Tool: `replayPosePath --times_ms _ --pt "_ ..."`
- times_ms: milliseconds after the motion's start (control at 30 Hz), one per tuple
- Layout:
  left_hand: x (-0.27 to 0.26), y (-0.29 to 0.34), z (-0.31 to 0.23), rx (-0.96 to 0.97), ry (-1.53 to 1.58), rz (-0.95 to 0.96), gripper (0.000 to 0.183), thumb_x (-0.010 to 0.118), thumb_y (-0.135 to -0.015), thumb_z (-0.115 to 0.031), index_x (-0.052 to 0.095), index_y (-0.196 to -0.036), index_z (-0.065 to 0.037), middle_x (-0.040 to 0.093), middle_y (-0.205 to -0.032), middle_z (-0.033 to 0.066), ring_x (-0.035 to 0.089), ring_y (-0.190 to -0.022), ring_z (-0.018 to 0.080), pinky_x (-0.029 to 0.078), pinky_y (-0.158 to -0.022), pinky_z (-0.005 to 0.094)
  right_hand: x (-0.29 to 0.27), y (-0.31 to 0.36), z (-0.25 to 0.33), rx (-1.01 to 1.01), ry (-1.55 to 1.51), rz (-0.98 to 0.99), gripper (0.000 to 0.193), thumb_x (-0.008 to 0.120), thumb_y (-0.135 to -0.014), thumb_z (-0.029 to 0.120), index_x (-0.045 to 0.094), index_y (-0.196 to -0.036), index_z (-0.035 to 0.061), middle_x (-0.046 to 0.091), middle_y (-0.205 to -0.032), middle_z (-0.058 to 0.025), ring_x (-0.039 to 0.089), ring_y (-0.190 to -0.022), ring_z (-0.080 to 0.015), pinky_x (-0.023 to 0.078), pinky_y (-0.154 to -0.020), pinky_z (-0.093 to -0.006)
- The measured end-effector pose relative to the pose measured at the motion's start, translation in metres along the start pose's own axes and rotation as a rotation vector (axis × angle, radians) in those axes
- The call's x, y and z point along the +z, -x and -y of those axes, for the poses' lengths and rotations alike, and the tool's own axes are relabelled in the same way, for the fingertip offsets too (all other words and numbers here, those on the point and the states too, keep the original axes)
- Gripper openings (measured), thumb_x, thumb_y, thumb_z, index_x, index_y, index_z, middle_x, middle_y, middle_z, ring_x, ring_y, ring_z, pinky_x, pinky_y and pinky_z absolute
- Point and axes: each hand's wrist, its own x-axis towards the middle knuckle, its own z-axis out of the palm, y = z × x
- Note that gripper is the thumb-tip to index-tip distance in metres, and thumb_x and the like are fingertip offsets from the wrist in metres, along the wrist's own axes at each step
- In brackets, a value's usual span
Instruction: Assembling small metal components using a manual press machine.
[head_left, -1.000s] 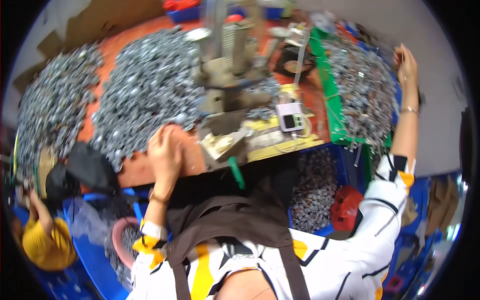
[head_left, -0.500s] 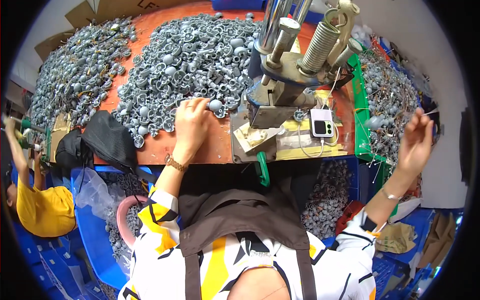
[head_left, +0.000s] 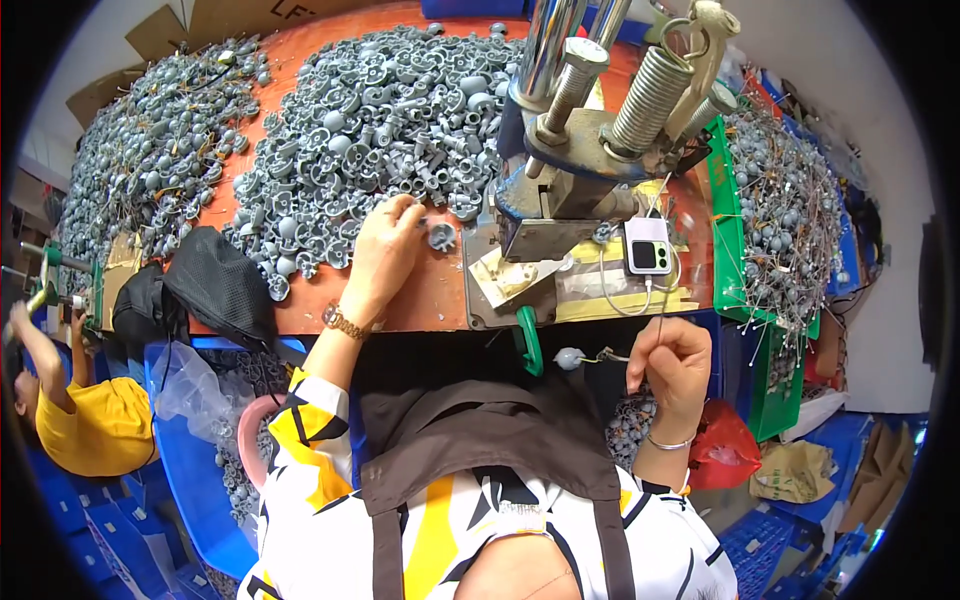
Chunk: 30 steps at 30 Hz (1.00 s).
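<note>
My right hand pinches a thin wire lead, fingers closed, in front of the table edge. From the lead's end a small grey ball-shaped plastic part sticks out to the left, near the green handle of the press. At the near edge of a heap of grey plastic parts, my left hand rests with its fingers curled together. What they grip, if anything, is hidden. A single grey cup-shaped part lies on the table just right of those fingers.
A metal hand press stands on the orange table. Beside it a white phone-like device is plugged into a cable. A green bin of wired parts stands right; a black bag lies left. A person in yellow works far left.
My right hand has come from the green bin to the table's front edge, bringing the wired grey ball. My left hand stays at the heap; a loose part beside it has shifted nearer.
</note>
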Motion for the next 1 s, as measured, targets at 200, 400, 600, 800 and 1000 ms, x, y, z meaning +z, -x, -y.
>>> replayPosePath --times_ms 200,400,600,800,1000 --pt "0.0 0.007 -0.022 -0.616 1.317 -0.286 0.023 0.058 -0.091 -0.003 0.061 -0.114 0.0 0.065 -0.11 0.0104 0.064 -0.096 0.0182 0.052 -0.083 0.0306 -0.003 0.0 -0.004 -0.104 -0.082 0.148 0.029 0.07 -0.085 0.02 0.059 -0.074 -0.0051 0.057 -0.059 -0.0115 0.051 -0.043 -0.0153 0.039 -0.038 -0.0233" --pt "0.019 0.016 -0.078 -0.586 1.366 -0.112 0.03 0.071 -0.081 -0.002 0.063 -0.11 -0.001 0.065 -0.103 0.0052 0.061 -0.083 0.0116 0.05 -0.075 0.0259 0.003 -0.002 -0.015 -0.069 -0.17 0.142 0.027 0.068 -0.087 0.017 0.059 -0.075 -0.0046 0.057 -0.06 -0.0116 0.049 -0.043 -0.0148 0.039 -0.039 -0.0237" --pt "0.015 0.002 -0.101 -0.211 0.629 0.051 0.038 0.075 -0.075 -0.008 0.062 -0.11 0.001 0.062 -0.106 0.0168 0.053 -0.11 0.0336 0.044 -0.091 0.0409 0.008 0.003 -0.019 -0.025 -0.098 0.138 0.022 0.066 -0.086 0.013 0.06 -0.082 -0.0074 0.059 -0.063 -0.0142 0.053 -0.046 -0.0158 0.041 -0.041 -0.0225" --pt "0.016 0.01 -0.083 -0.238 0.751 0.213 0.041 0.07 -0.078 -0.006 0.058 -0.117 0.0 0.053 -0.131 0.016 0.047 -0.123 0.0352 0.039 -0.102 0.0403 0.012 0.008 -0.019 0.063 -0.014 0.171 0.018 0.063 -0.084 -0.003 0.063 -0.102 -0.0069 0.066 -0.079 -0.012 0.062 -0.059 -0.0129 0.045 -0.048 -0.0186" --pt "-0.02 -0.001 -0.011 -0.045 -0.257 -0.003 0.025 0.061 -0.075 -0.002 0.065 -0.099 -0.005 0.064 -0.103 0.0063 0.055 -0.099 0.0248 0.041 -0.086 0.0376 0.009 0.001 -0.021 -0.03 0.328 0.241 0.008 0.068 -0.082 0.001 0.064 -0.076 -0.0026 0.059 -0.076 -0.0082 0.06 -0.058 -0.0113 0.044 -0.05 -0.0195"
